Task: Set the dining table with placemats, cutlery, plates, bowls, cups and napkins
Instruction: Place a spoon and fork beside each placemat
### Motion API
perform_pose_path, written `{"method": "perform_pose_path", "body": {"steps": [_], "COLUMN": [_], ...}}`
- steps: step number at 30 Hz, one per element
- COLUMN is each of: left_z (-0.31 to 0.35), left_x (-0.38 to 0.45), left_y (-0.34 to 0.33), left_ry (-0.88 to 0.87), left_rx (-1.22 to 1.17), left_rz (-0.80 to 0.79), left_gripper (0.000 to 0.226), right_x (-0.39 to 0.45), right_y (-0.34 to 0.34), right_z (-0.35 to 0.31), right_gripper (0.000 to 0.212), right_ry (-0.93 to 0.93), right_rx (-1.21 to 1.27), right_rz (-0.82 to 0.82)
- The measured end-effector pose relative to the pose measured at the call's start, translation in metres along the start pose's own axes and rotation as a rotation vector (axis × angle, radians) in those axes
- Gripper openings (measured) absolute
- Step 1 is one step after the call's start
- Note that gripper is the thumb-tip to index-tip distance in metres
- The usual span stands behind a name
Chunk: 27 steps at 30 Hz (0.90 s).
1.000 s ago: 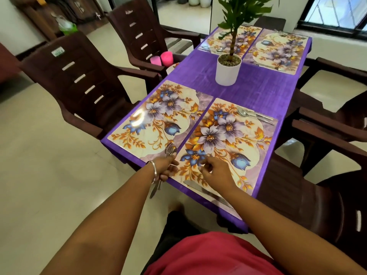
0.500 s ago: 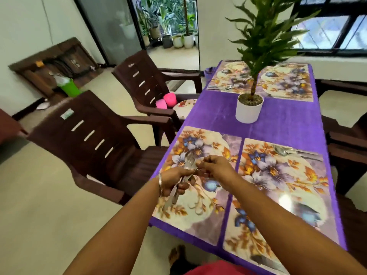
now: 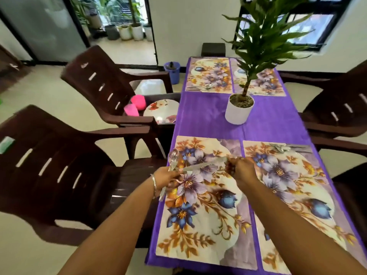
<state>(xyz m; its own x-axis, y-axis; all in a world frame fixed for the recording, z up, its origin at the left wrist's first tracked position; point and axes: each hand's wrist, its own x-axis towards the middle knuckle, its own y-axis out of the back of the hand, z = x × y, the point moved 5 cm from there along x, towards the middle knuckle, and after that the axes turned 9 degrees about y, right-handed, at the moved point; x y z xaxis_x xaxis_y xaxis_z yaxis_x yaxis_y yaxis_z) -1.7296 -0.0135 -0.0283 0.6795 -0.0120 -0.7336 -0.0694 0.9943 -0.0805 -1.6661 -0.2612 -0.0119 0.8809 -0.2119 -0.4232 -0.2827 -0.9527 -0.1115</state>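
No legible brand or writing is visible; a green-and-white sticker (image 3: 7, 144) on the near left dark brown plastic chair (image 3: 59, 175) is too blurred to read. The left hand (image 3: 168, 178) grips a bunch of silver cutlery (image 3: 173, 161) at the left edge of the near left floral placemat (image 3: 204, 199), while the right hand (image 3: 241, 172) pinches a silver table knife (image 3: 204, 165) above it. Bare purple tablecloth (image 3: 204, 116) lies open between the near and far mats, beside a white potted plant (image 3: 239, 108).

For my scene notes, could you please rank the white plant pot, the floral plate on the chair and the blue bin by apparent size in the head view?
1. Floral plate
2. White plant pot, nearly as large, so the order is unsure
3. Blue bin, smallest, though farther away
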Motion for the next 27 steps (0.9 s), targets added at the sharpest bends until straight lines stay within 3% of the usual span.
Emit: {"method": "perform_pose_path", "body": {"steps": [4,8,14,16,18,19,21,24,27], "left_z": [0.002,0.005,0.004,-0.004,-0.01,-0.011,-0.009,-0.005,-0.005], "left_x": [0.027,0.047,0.08,0.09,0.095,0.096,0.094,0.091,0.091], "left_y": [-0.003,-0.011,-0.018,-0.019,-0.021,-0.021,-0.021,-0.023,-0.024], "left_ry": [-0.002,0.018,0.072,0.124,0.182,0.194,0.187,0.181,0.19], "left_rx": [-0.138,-0.121,-0.128,-0.159,-0.212,-0.22,-0.216,-0.221,-0.218], "left_rz": [0.176,0.185,0.208,0.199,0.16,0.156,0.173,0.164,0.164], "left_gripper": [0.022,0.019,0.022,0.025,0.029,0.03,0.028,0.026,0.031], "right_x": [0.022,0.051,0.09,0.101,0.1,0.096,0.083,0.056,0.048], "right_y": [0.003,0.006,-0.007,-0.012,-0.016,-0.019,-0.029,-0.057,-0.073], "right_z": [0.017,0.029,0.031,0.028,0.021,0.017,0.01,0.01,0.04], "right_gripper": [0.02,0.022,0.018,0.02,0.004,0.02,0.051,0.055,0.06], "right_ry": [-0.058,-0.111,-0.095,-0.044,0.029,0.077,0.273,0.686,0.708], "right_rx": [0.046,0.037,-0.029,-0.142,-0.374,-0.499,-0.781,-1.221,-1.494], "right_rz": [0.128,0.236,0.274,0.263,0.273,0.275,0.184,-0.095,-0.433]}}
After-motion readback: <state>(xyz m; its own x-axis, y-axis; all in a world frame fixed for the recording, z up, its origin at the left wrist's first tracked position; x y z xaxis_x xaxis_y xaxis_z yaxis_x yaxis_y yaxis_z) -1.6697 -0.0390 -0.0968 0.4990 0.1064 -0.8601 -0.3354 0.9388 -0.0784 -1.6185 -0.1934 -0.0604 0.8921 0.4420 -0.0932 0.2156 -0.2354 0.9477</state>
